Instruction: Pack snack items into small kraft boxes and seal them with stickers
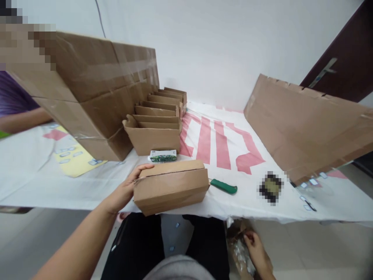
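The left hand holds a small cardboard box by its left end. Just beyond its fingertips sits a white-and-green packet, then a row of open cartons; well to their right lies a green-handled knife. The right hand's fingers are beside crumpled clear plastic.

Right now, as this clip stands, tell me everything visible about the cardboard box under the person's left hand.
The cardboard box is plain brown, long and low, with creased edges. Its top looks folded closed, with a narrow dark gap along the seam; its contents are hidden. It lies lengthwise across the person's front on the white cloth, near the table's front edge. The left hand touches its left end, fingers over the top. A green handle lies just beyond its right end.
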{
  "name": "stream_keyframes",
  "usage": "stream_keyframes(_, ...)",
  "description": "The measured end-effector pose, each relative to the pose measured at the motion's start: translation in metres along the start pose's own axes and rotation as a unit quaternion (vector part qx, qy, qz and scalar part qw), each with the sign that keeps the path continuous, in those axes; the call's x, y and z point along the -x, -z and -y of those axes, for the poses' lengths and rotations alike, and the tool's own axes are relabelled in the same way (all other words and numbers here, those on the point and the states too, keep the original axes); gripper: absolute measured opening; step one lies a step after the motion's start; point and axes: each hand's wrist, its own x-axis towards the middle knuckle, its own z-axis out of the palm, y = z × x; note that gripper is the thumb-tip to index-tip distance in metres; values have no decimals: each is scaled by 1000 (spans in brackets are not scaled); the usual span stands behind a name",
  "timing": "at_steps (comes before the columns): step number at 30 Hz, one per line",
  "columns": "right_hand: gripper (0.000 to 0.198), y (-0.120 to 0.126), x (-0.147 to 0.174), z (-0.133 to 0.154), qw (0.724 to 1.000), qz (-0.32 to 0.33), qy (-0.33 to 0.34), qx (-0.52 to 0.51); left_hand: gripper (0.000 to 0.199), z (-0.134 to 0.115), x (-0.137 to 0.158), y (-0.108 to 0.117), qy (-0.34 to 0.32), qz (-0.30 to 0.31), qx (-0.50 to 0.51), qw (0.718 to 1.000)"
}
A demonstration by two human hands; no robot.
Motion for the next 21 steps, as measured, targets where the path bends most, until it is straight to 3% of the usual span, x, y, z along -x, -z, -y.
stream_keyframes(2,45,-12,6,6,994,19,-71,-82,55,-2,1,-1,9,4,12,1000)
stream_keyframes(4,43,-20,13,27,991,-3,-76,-112,58,-4,3,-2,15,12,25,1000)
stream_keyframes(7,34,-23,22,68,988,-134,53,-55,61,-5,4,-3,21,15,36,999)
stream_keyframes(9,38,-22,23,92,970,-175,168,5,61,-6,4,-4,21,13,33,999)
stream_keyframes(11,45,-22,20,112,955,-146,249,69,59,-7,4,-4,12,10,29,999)
stream_keyframes(14,31,-24,12,127,939,-66,310,133,60,-9,4,-5,5,4,33,999)
stream_keyframes(17,24,-26,5,113,927,-70,349,119,65,-9,4,-5,19,2,45,999)
stream_keyframes(21,23,-24,-1,44,940,-98,302,128,65,-6,2,-5,13,-11,42,999)
